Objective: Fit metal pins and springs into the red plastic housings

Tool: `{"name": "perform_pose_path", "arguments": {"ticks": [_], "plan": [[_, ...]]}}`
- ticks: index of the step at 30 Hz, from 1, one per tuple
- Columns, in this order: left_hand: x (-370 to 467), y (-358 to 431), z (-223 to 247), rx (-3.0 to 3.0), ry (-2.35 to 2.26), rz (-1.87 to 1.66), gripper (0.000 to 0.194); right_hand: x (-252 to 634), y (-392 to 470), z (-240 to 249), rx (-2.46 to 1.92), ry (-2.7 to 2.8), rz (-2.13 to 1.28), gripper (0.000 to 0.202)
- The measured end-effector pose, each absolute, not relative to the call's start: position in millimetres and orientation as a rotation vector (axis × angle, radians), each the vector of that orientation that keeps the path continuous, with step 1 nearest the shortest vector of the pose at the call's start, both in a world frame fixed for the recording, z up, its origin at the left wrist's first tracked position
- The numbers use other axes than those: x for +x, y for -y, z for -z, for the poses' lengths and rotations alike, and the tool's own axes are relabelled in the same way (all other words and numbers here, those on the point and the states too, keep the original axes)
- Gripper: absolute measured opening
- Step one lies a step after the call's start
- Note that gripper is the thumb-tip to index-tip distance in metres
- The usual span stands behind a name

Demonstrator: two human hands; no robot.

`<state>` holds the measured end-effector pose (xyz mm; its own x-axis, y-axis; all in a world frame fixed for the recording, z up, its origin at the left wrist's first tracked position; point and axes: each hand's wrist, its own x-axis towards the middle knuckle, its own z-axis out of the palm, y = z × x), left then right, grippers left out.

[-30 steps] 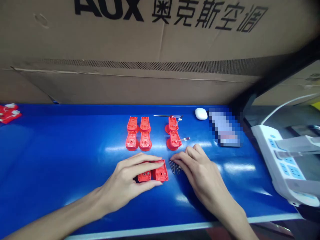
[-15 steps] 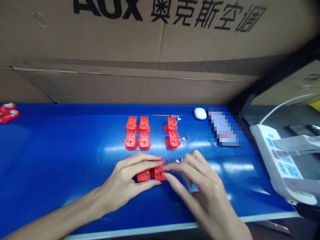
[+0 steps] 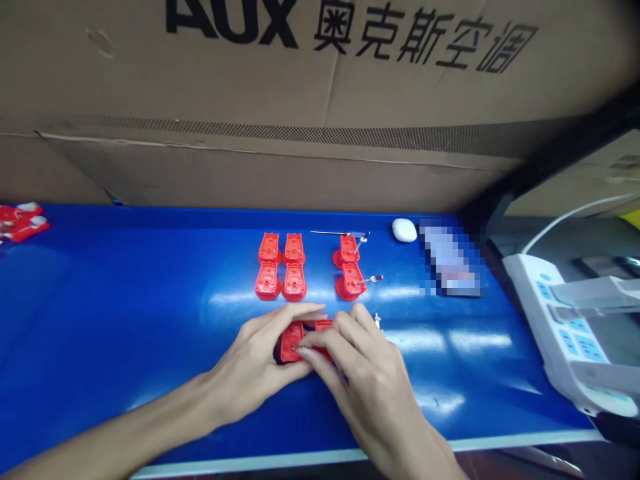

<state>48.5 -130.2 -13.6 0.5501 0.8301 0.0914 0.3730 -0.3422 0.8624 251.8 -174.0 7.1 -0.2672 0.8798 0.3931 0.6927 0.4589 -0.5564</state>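
My left hand (image 3: 255, 347) curls around a red plastic housing (image 3: 289, 343) on the blue table, fingers behind it and thumb along its front. A second red housing (image 3: 323, 325) stands just to its right, largely hidden by my right hand (image 3: 357, 360). Thumb and index finger of my right hand pinch together over the left housing, with a small metal piece (image 3: 304, 347) at their tips. Another small metal dot shows in a hole of that housing. Behind my right hand, a bit of the small metal parts (image 3: 377, 321) peeks out.
Several red housings (image 3: 294, 280) stand in two rows farther back. Two more (image 3: 351, 281) carry thin metal-and-white rods. A thin screwdriver-like rod (image 3: 327, 233), a white case (image 3: 404, 230) and a blurred phone (image 3: 453, 260) lie behind. A white power strip (image 3: 555, 333) sits at right.
My right hand has moved left, from the right housing to the left one, and now covers most of the small metal parts. My left hand stays around the housing. The view has shifted slightly.
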Motion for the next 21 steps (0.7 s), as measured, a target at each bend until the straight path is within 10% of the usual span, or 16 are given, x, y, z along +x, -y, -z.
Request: {"name": "perform_pose_path", "arguments": {"ticks": [21], "plan": [[49.9,130.0,12.5,1.921,-0.998,-0.658,0.069,308.7,207.6,2.4,-1.609,1.366,-0.425,0.013]]}}
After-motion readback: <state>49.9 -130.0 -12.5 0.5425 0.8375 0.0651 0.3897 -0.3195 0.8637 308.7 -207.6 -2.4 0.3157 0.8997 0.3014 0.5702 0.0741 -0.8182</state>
